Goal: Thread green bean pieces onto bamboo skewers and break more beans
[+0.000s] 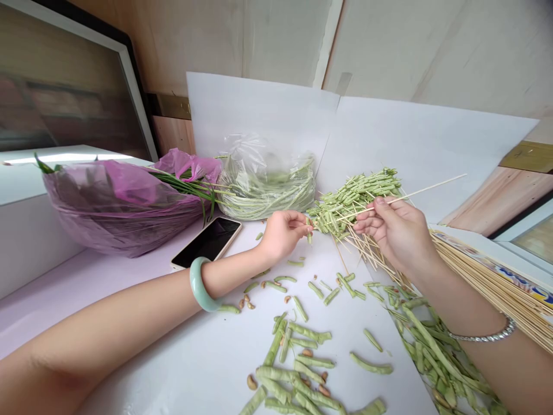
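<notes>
My left hand (283, 235), with a jade-green bangle (201, 285) at its wrist, pinches a short piece of long bean (309, 231) held upright. Between the thumb and fingers of my right hand (395, 227) is a thin bamboo skewer (436, 185). It slants down to the left toward the bean piece; I cannot tell whether its tip touches it. Right behind both hands lies a heap of skewered bean pieces (358, 193), their bare sticks fanning out beneath my right hand. Cut bean pieces (298, 369) and small brown seeds (251, 381) are scattered on the white surface in front.
A black-screened phone (207, 241) lies behind my left forearm. Farther back are a purple bag of greens (125, 207) and a clear bag of long beans (268, 187). On the right, more beans (440, 351) lie beside a bundle of skewers (488, 276). White boards (263, 109) stand behind.
</notes>
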Motion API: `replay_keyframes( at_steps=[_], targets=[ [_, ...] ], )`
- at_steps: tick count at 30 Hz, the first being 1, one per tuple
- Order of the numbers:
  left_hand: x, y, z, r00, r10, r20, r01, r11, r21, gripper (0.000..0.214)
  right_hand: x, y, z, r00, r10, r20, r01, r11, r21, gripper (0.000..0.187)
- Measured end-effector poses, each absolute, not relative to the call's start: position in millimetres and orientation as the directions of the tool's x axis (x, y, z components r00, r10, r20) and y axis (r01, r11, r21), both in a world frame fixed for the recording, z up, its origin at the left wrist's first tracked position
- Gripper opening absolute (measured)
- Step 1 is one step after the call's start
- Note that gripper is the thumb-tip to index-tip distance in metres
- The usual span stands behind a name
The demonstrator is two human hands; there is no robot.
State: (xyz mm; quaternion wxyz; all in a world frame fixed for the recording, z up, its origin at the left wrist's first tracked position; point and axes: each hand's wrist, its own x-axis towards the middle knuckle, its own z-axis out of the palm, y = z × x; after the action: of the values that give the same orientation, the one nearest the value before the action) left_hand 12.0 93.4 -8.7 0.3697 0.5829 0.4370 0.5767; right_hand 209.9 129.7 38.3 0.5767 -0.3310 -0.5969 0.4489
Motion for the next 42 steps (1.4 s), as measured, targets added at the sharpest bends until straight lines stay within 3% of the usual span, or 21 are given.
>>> replay_keyframes(
  at_steps=[9, 17, 22, 26, 30, 34, 38, 42],
  targets=[
    [10, 93, -7, -0.095, 0.961, 0.259, -0.264, -0.275, 0.924, 0.019, 200, 127, 26, -0.107, 0.939, 0.327, -0.225, 0.297, -0.928, 0.034],
    [4, 95, 1, -0.106, 0.958, 0.267, -0.317, -0.287, 0.904, 0.02, 210, 135, 28, -0.201, 0.946, 0.254, -0.177, 0.22, -0.959, 0.014],
    [-7, 101, 7, -0.176, 0.948, 0.265, -0.3, -0.308, 0.903, 0.015, 239, 151, 45, -0.124, 0.913, 0.388, -0.116, 0.375, -0.92, 0.013],
    [-11, 105, 10, -0.202, 0.944, 0.259, -0.289, -0.311, 0.906, 0.018, 267, 160, 59, -0.108, 0.855, 0.507, 0.055, 0.514, -0.856, 0.012],
    [-11, 105, 12, -0.233, 0.932, 0.279, -0.288, -0.34, 0.895, 0.019, 287, 164, 69, -0.163, 0.829, 0.535, 0.284, 0.559, -0.779, 0.014],
    [-7, 102, 13, -0.329, 0.878, 0.348, -0.283, -0.443, 0.851, 0.037, 306, 176, 70, 0.032, 0.768, 0.639, 0.426, 0.569, -0.704, 0.016],
    [-4, 100, 14, -0.386, 0.848, 0.364, -0.273, -0.481, 0.833, 0.039, 330, 186, 66, 0.222, 0.716, 0.661, 0.579, 0.449, -0.681, 0.024],
    [-4, 100, 14, -0.401, 0.852, 0.337, -0.274, -0.463, 0.843, 0.039, 354, 188, 68, 0.15, 0.873, 0.465, 0.747, 0.208, -0.632, 0.019]
  ],
)
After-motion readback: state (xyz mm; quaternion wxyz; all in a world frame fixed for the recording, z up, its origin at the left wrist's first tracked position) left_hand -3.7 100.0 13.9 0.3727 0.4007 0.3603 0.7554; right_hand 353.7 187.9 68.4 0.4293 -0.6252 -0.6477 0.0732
